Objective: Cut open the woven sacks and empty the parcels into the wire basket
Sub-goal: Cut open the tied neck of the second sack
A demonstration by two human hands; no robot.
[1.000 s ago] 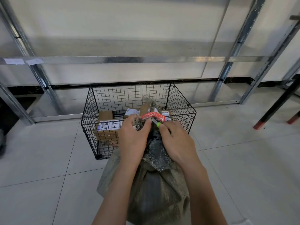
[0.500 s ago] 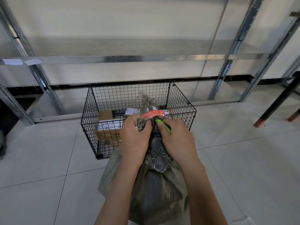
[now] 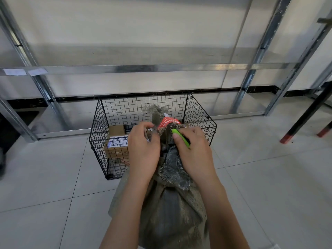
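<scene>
On the tiled floor, just in front of the wire basket, the woven sack stood upright between the person's forearms, its grey-brown cloth bunched into a tied neck with a frayed tuft sticking up above it. A red band wrapped that neck; it carried white printed characters, but they were too small and creased to read. The left hand had its fingers curled round the gathered cloth just left of the band, gripping it. The right hand held a bright green cutter, thumb laid along its body and the other fingers folded round it, with the tool's tip up against the neck beside the red band; the blade itself could not be made out.

Inside the basket lay a brown cardboard box with a white shipping label on its near face, showing lines of print and a bar code, none of it legible. Other parcels behind the hands were mostly hidden.

Behind the basket ran a metal shelving frame; two small white paper slips were stuck to its left end, their writing unreadable. At far right a black leg with a red foot rested on the floor.
</scene>
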